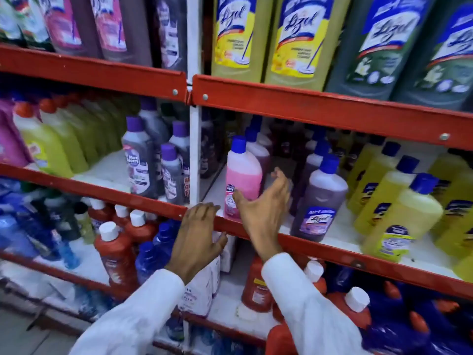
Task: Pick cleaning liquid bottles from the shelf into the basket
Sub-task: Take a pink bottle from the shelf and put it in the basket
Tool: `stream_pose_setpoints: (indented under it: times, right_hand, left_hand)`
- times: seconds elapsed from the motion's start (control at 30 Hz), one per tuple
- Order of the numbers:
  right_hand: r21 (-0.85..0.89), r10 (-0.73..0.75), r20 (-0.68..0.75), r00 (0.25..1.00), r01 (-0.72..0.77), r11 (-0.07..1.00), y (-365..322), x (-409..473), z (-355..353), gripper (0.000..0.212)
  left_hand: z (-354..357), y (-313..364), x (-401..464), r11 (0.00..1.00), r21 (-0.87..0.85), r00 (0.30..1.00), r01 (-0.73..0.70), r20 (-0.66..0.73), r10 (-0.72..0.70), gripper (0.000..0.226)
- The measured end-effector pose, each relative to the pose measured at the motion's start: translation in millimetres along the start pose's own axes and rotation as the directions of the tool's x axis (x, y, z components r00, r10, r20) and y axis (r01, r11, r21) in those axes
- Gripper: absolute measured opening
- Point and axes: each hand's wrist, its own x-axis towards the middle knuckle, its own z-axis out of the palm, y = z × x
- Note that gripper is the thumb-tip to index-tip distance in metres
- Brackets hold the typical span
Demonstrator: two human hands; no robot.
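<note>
A pink bottle with a blue cap [243, 175] stands upright at the front of the middle shelf [332, 249]. My right hand [263, 203] is open around its lower right side, thumb across the label and fingers curled behind it, not closed on it. To the right stands a purple bottle with a blue cap [318, 201]. My left hand [198, 234] rests flat on the red shelf edge, fingers apart, holding nothing. No basket is in view.
Yellow bottles [399, 206] fill the middle shelf's right side. Grey-purple bottles [139, 165] and green ones [51, 147] stand left of the white upright [195, 155]. Large bottles line the top shelf [302, 42]. Red bottles with white caps [115, 254] crowd the lower shelf.
</note>
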Motion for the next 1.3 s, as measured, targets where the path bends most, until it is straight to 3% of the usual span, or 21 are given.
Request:
stream_pose_setpoints:
  times: [0.1,0.2,0.4,0.5,0.57,0.6,0.67,0.73,0.8,0.9,0.97,1.03,1.07,1.13,1.2,1.3]
  right_hand:
    - [0.061,0.194,-0.017,0.981,-0.192,0.979,-14,2,41,0.108]
    - [0.141,0.251,-0.029,0.968,-0.244,0.959,-16,6,66,0.106]
    - [0.392,0.184,-0.058,0.981,-0.147,0.908,0,23,46,0.092]
    - [0.543,0.063,-0.013,0.998,-0.046,0.838,0,32,7,0.082]
    - [0.714,-0.047,0.103,0.994,-0.041,0.698,1,43,-21,0.073]
    - [0.807,-0.101,0.201,0.974,-0.106,0.582,3,48,-33,0.066]
    - [0.892,-0.225,0.419,0.88,-0.352,0.284,5,53,-53,0.06]
    - [0.836,-0.366,0.532,0.764,-0.543,0.081,6,54,-69,0.071]
    - [0.791,-0.532,0.518,0.669,-0.612,0.001,1,56,-82,0.071]
    - [0.742,-0.664,0.457,0.592,-0.666,-0.082,-13,63,-102,0.068]
    - [0.764,-0.626,0.485,0.61,-0.644,-0.036,-16,64,-114,0.066]
    - [0.844,-0.471,0.504,0.724,-0.529,0.09,-17,58,-122,0.062]
    - [0.887,-0.344,0.46,0.819,-0.403,0.227,-19,53,-124,0.057]
    - [0.811,-0.15,0.217,0.965,-0.093,0.577,-27,45,-125,0.061]
    - [0.617,-0.131,0.0,0.991,0.104,0.78,-34,34,-125,0.079]
    - [0.461,-0.144,-0.118,0.982,0.183,0.869,-38,25,-125,0.088]
  left_hand:
    - [16,-6,7,0.998,0.015,0.998,-0.055,0.025,0.054,0.055]
    - [28,-11,4,0.999,-0.025,0.997,-0.03,0.072,0.032,0.052]
    - [34,-19,0,0.997,-0.024,0.996,-0.074,0.053,0.075,0.06]
    - [37,-17,3,0.996,-0.07,0.998,-0.045,0.028,0.048,0.056]
    - [40,-11,5,0.993,-0.114,0.999,-0.032,0.01,0.034,0.052]
    - [42,-7,7,0.991,-0.128,0.999,-0.035,0.007,0.036,0.05]
    - [46,-1,10,0.986,-0.162,0.999,-0.04,0.021,0.044,0.05]
    - [48,6,13,0.982,-0.186,0.996,-0.035,0.075,0.05,0.05]
    - [48,11,15,0.982,-0.188,0.991,-0.021,0.124,0.045,0.047]
    - [43,20,17,0.979,-0.205,0.988,0.002,0.151,0.03,0.041]
    - [40,21,18,0.982,-0.187,0.984,0.017,0.176,0.017,0.045]
    - [38,22,18,0.98,-0.199,0.984,0.016,0.177,0.02,0.048]
    - [38,23,17,0.976,-0.217,0.985,0.021,0.172,0.017,0.05]
    - [36,26,15,0.97,-0.242,0.989,0.035,0.145,0.0,0.05]
    - [36,27,12,0.964,-0.26,0.994,0.053,0.111,-0.025,0.048]
    - [37,27,11,0.964,-0.259,0.995,0.064,0.092,-0.042,0.046]
